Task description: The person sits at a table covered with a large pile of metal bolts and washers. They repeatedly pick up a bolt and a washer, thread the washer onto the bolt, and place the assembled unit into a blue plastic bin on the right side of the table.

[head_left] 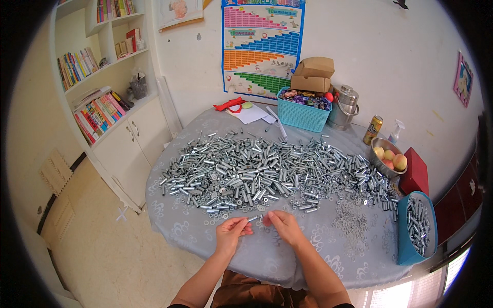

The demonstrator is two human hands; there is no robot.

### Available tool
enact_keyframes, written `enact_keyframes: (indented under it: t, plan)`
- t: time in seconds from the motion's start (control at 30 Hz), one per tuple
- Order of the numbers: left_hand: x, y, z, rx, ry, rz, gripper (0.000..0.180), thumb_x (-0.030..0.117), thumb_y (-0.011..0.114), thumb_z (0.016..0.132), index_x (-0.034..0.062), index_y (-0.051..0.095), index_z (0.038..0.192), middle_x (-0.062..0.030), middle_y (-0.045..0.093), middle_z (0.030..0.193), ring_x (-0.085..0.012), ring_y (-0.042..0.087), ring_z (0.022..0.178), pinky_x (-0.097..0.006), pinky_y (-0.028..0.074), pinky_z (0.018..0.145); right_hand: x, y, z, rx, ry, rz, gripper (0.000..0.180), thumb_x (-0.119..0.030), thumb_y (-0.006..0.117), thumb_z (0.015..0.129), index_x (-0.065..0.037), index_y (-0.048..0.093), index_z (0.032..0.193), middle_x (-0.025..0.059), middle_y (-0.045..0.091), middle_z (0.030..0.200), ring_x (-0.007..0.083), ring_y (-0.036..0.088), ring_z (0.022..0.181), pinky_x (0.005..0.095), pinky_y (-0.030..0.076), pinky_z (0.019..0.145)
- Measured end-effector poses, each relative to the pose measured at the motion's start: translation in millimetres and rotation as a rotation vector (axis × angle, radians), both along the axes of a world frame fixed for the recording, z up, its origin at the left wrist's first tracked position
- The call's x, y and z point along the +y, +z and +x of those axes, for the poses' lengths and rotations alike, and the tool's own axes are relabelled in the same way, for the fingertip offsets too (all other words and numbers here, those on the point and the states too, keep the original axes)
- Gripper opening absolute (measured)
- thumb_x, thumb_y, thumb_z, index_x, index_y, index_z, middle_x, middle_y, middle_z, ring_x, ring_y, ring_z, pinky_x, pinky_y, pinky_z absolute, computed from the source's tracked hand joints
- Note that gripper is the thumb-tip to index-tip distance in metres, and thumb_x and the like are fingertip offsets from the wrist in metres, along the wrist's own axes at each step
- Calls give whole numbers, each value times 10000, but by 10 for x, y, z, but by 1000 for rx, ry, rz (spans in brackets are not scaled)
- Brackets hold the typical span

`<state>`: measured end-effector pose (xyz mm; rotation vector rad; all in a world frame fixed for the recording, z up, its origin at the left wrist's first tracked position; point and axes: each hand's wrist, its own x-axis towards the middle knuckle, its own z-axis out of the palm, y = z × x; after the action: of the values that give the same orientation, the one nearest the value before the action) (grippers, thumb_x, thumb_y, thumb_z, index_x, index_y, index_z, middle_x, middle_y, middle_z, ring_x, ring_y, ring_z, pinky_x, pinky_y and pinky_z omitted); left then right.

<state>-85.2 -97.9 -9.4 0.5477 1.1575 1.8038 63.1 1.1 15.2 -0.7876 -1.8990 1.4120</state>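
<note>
My left hand (232, 235) is closed at the near side of the table, pinching a short silver bolt (252, 218) between thumb and fingertips. The bolt points towards my right hand (284, 226), whose thumb and fingers are bent together close to its end. Whatever lies between those right fingertips is too small to make out. Just beyond both hands spreads a wide heap of silver bolts and metal sleeves (241, 172). Loose washers (222, 190) lie on and along its near edge. Small rings or nuts (352, 226) form a scattered patch to the right.
A blue bin (435, 241) of metal parts stands at the tablecloth's (308, 262) right edge. Behind it are a red box (415, 172), a bowl of fruit (395, 173), a can (373, 129), a spray bottle (396, 132), a metal pot (344, 110) and a turquoise basket (303, 117).
</note>
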Motion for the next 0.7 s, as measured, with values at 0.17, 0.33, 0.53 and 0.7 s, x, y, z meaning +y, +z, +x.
enact_keyframes:
  t: [0.17, 0.33, 0.53, 0.7]
  plan:
    - [-4, 4, 3, 31, 7, -10, 132, 37, 570, 839, -55, 598, 930, -140, 624, 811, -191, 622, 651, -294, 552, 622, -14, -2, -47, 153, -55, 102, 351, -285, 447, 923, 13, 632, 941, 89, 626, 820, 145, 569, 720, 257, 451, 694]
    - [-4, 21, 11, 40, 4, -15, 130, 37, 571, 839, -51, 601, 929, -139, 626, 815, -190, 622, 652, -291, 550, 620, -1, 7, -9, 85, -23, -23, 326, -271, 465, 917, 9, 629, 950, 99, 620, 883, 141, 567, 760, 257, 452, 713]
    - [8, 1, 18, 52, -21, -12, 133, 27, 581, 830, -52, 606, 934, -137, 628, 827, -186, 624, 667, -292, 549, 633, 82, -110, 38, 49, -17, -34, 245, -193, 522, 889, -20, 598, 1045, 84, 601, 984, 142, 564, 821, 261, 455, 736]
    - [-10, -45, 22, 135, -63, 10, 151, 16, 586, 825, -53, 602, 959, -140, 633, 856, -182, 627, 690, -281, 544, 654, -74, 125, -4, 7, 89, 145, 201, -84, 624, 805, -86, 637, 1006, 68, 608, 984, 143, 573, 837, 260, 459, 750]
